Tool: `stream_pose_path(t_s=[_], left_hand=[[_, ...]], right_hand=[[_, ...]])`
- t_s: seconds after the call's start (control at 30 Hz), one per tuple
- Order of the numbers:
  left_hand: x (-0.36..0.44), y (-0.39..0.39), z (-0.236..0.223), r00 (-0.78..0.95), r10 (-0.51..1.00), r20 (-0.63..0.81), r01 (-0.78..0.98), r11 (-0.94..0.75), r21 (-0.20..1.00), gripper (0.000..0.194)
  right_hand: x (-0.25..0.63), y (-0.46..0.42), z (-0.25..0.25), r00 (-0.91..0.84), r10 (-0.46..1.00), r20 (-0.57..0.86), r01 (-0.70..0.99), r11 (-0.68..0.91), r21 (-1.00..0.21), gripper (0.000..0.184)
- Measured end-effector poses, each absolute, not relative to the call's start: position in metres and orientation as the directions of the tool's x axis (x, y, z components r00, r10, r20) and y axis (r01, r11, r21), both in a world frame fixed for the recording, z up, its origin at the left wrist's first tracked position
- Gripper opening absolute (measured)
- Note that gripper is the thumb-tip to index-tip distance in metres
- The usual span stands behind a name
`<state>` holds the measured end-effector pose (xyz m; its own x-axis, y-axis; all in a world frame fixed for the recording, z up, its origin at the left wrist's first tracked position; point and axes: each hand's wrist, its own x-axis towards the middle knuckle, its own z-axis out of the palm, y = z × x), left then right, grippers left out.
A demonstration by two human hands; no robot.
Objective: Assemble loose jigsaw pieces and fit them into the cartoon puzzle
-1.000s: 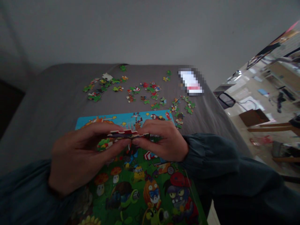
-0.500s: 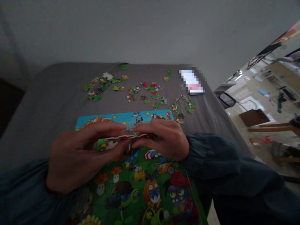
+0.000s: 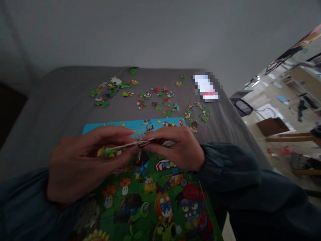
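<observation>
Both hands hold a small joined cluster of puzzle pieces (image 3: 125, 146) edge-on above a colourful cartoon puzzle picture board (image 3: 150, 197). My left hand (image 3: 85, 160) pinches the cluster's left end between thumb and fingers. Its right end is pinched by my right hand (image 3: 175, 147). The cluster tilts slightly, with the left end lower. Dark sleeves cover both forearms.
Several loose puzzle pieces (image 3: 155, 97) lie scattered on the grey cloth surface (image 3: 62, 103) beyond the board. A blurred white object (image 3: 206, 87) lies at the far right corner. The surface drops off at its right edge to a floor with a cardboard box (image 3: 272, 125) and furniture.
The cluster of pieces has tipped from level to slanted, left end down. My left hand has shifted a little lower and left; my right hand stays close to where it was.
</observation>
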<state>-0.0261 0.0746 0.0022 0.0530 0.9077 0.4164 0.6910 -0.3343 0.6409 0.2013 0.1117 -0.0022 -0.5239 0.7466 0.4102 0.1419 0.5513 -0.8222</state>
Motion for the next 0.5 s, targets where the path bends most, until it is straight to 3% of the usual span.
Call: stream_pose_path(t_s=[0.13, 0.37, 0.5], left_hand=[[-0.0299, 0.0750, 0.0021, 0.112, 0.906, 0.407, 0.673, -0.371, 0.640, 0.034], [-0.0280, 0.0741, 0.0019, 0.079, 0.940, 0.331, 0.564, -0.316, 0.763, 0.036], [-0.0263, 0.0740, 0.0031, 0.043, 0.941, 0.337, 0.545, -0.304, 0.781, 0.034]], right_hand=[[0.2033, 0.1161, -0.0035, -0.603, 0.734, 0.312, 0.164, 0.497, -0.852, 0.015], [0.2018, 0.1156, -0.0003, -0.588, 0.691, 0.420, 0.191, 0.623, -0.758, 0.014], [0.2002, 0.1110, 0.0015, -0.584, 0.716, 0.382, 0.161, 0.564, -0.810, 0.014]])
